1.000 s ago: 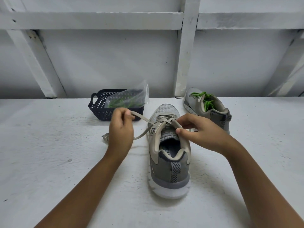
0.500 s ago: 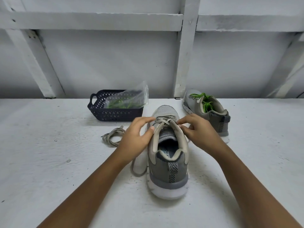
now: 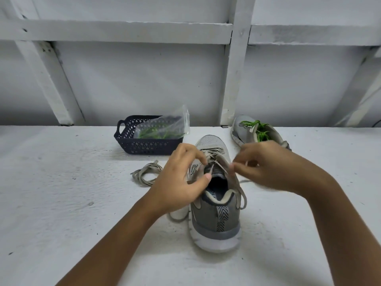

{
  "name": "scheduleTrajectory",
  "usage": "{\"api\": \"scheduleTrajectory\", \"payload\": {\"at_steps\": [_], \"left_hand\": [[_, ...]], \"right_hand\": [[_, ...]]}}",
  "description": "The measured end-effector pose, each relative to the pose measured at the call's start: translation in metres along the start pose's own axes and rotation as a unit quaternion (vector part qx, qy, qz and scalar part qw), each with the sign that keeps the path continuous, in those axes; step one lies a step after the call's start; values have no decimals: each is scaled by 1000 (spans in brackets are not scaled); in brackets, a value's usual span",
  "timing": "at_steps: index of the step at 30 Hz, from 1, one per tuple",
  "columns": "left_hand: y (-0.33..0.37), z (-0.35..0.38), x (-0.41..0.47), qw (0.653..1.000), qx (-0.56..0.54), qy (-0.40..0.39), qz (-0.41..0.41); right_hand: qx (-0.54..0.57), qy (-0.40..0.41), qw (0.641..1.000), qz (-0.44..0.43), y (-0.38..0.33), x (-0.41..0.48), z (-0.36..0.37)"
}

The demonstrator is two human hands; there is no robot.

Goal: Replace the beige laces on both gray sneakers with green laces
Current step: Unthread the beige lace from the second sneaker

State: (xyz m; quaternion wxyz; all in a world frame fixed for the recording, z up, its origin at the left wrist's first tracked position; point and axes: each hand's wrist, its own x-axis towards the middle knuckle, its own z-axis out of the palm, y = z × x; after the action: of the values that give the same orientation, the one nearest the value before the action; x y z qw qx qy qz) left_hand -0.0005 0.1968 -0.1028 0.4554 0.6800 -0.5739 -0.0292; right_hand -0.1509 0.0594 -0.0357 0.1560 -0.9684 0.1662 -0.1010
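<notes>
- Now: near gray mesh sneaker (image 3: 216,219), heel toward the person; flat beige lace (image 3: 212,150) slackened at its upper eyelets, ends trailing on both sides.
- Left hand (image 3: 181,180): moved from the sneaker's left onto the eyelets, fingers curled; grip unclear.
- Right hand (image 3: 268,166): shifted right of the sneaker, pinching a strand; blurred.
- Judgement: unlacing underway; green-laced gray sneaker (image 3: 257,133) behind appears finished.

plain workshop-like space, white-painted worktop (image 3: 61,193), rough white wall (image 3: 144,79) braced with timber battens (image 3: 115,32)
</notes>
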Motion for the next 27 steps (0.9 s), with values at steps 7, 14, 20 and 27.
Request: {"api": "scheduleTrajectory", "payload": {"at_steps": [7,14,20,27], "left_hand": [[-5,11,-1,980,-75,-61,-172],[-2,16,0,962,-116,-66,-238],[4,16,-1,961,-118,-45,-246],[6,17,-1,960,-112,-34,-253]], "right_hand": [[121,-21,987,99,15,36,14],[172,-2,980,97,14,45,24],[133,89,980,114,13,53,45],[286,38,939,188,23,36,30]]}}
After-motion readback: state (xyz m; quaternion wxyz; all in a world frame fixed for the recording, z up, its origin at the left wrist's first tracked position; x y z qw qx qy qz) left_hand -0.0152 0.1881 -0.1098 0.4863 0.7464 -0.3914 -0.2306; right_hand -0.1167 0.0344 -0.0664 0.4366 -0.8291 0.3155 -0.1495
